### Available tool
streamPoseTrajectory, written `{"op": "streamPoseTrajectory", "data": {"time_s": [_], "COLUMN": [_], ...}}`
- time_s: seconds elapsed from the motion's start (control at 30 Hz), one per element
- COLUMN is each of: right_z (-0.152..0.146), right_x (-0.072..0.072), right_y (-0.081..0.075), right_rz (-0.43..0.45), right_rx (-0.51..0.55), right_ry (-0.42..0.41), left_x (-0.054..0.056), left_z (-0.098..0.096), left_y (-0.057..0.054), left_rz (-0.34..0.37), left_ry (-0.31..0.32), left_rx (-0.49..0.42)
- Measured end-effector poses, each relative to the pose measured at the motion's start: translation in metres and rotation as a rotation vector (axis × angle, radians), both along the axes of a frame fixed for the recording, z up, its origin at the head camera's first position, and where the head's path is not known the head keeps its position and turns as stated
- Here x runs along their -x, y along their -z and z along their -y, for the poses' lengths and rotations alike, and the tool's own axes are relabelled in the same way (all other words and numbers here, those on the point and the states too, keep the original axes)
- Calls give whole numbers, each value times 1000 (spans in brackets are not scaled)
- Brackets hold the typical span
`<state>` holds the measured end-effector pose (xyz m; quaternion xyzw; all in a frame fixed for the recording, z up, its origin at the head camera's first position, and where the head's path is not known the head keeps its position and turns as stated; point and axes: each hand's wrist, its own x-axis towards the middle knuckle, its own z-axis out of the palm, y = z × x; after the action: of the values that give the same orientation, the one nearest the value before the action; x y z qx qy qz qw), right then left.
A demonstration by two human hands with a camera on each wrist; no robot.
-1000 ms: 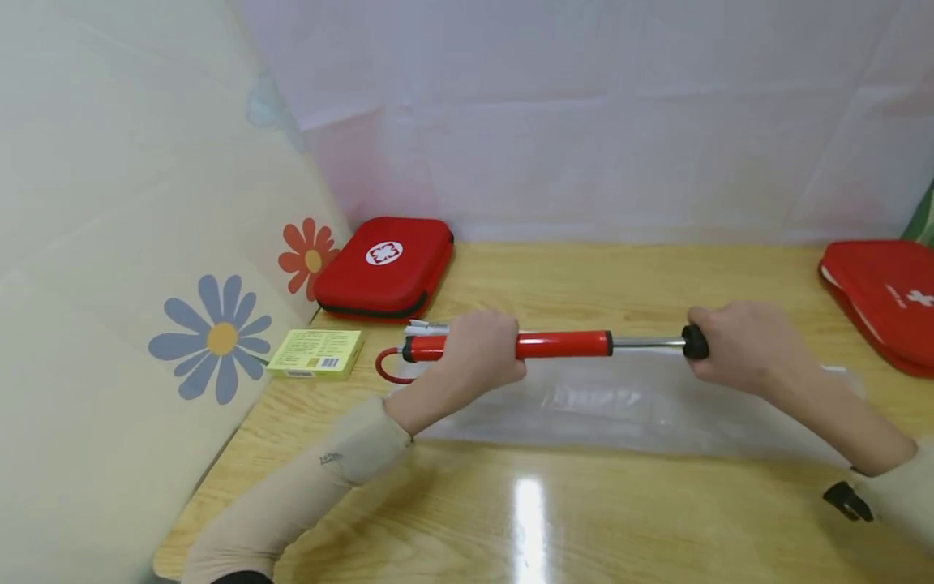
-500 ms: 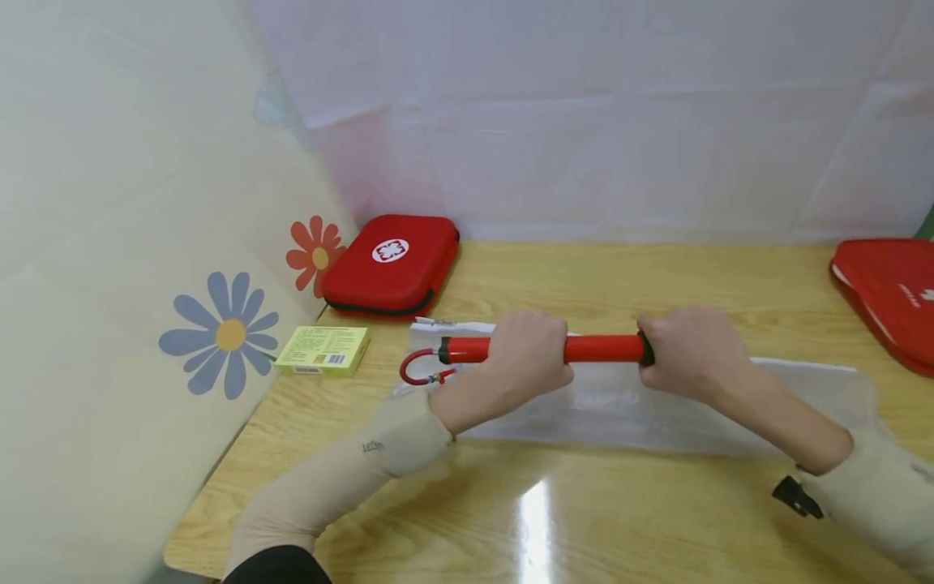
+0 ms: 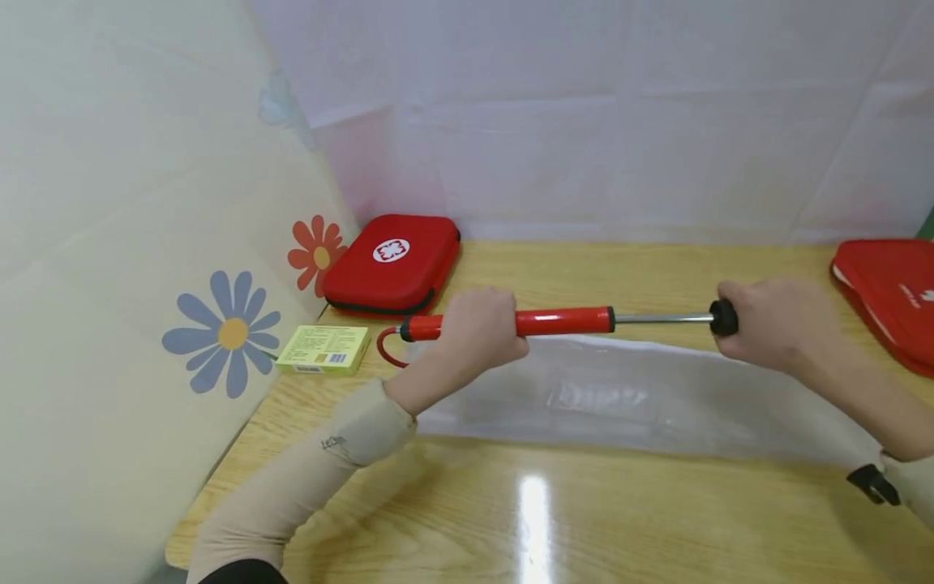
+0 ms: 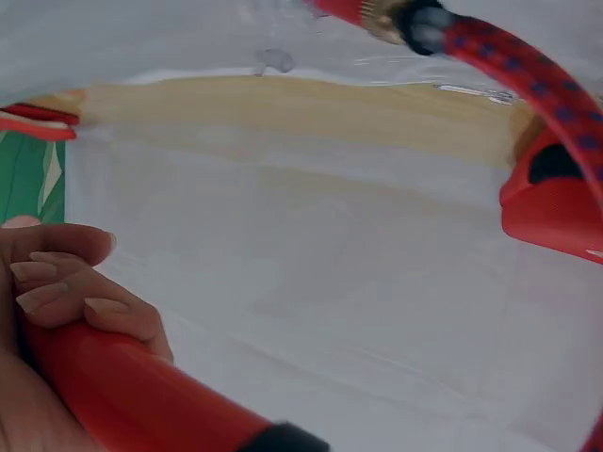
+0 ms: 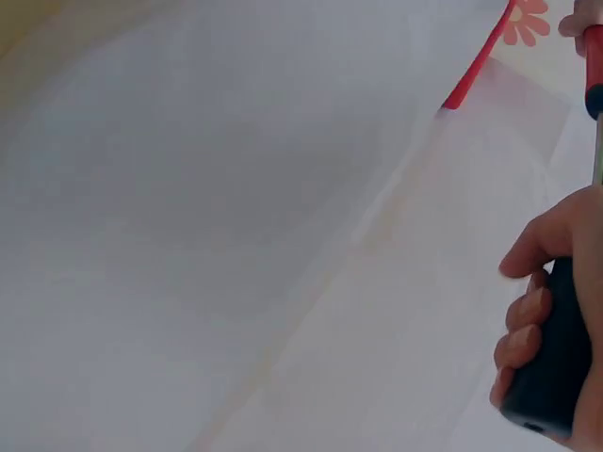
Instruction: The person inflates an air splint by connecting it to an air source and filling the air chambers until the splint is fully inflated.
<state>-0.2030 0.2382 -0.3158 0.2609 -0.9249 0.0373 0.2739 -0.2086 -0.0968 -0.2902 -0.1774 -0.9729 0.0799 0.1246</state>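
i hold one red pump (image 3: 565, 320) in front of me, above the wooden table (image 3: 657, 523), and both my hands are clenched on it. my left hand (image 3: 479, 331) grasps the red barrel, nearer to its hose end; my right hand (image 3: 769, 324) grasps the black handle (image 5: 554, 363), with the fingers bent around it. the long axis of the pump goes almost straight from 9 o'clock to 3 o'clock. from my left grip, the hose (image 3: 386, 349) curves out at 9 o'clock, and the steel rod (image 3: 660, 319) comes out of the barrel toward 3 o'clock, where my right hand sits. so the handle belongs to the right hand, the nearer one, and i judge that any push or pull depends on this line: 9 o'clock is inward, 3 o'clock is outward. a translucent bag (image 3: 606, 401) lies on the table, toward 6 o'clock from the barrel. the red case (image 3: 394, 266) is at 10 o'clock from my left hand, apart from it.
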Motion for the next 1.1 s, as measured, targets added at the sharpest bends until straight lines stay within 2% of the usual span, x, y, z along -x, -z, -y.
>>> {"op": "streamPoseTrajectory", "data": {"time_s": [0.1, 0.27, 0.5, 0.77, 0.97, 1.1], "right_z": [6, 31, 61, 66, 62, 51], "right_x": [-1, -11, -19, -21, -19, -15], "right_y": [0, 0, -3, -2, -4, -6], "right_rz": [-42, -35, -36, -15, 36, -7], "right_rx": [-33, -68, -101, -81, -87, -46], "right_ry": [2, 5, -12, 1, -51, -103], "left_x": [-3, -14, -21, -18, -15, -10], "left_z": [-3, -16, -36, -47, -47, -44], "left_y": [1, 4, -4, -6, -6, -6], "left_rz": [29, 110, 114, 81, 93, 126], "left_ry": [-1, 23, 17, 35, 73, 96], "left_rx": [-21, -60, -74, -73, -43, -53]}}
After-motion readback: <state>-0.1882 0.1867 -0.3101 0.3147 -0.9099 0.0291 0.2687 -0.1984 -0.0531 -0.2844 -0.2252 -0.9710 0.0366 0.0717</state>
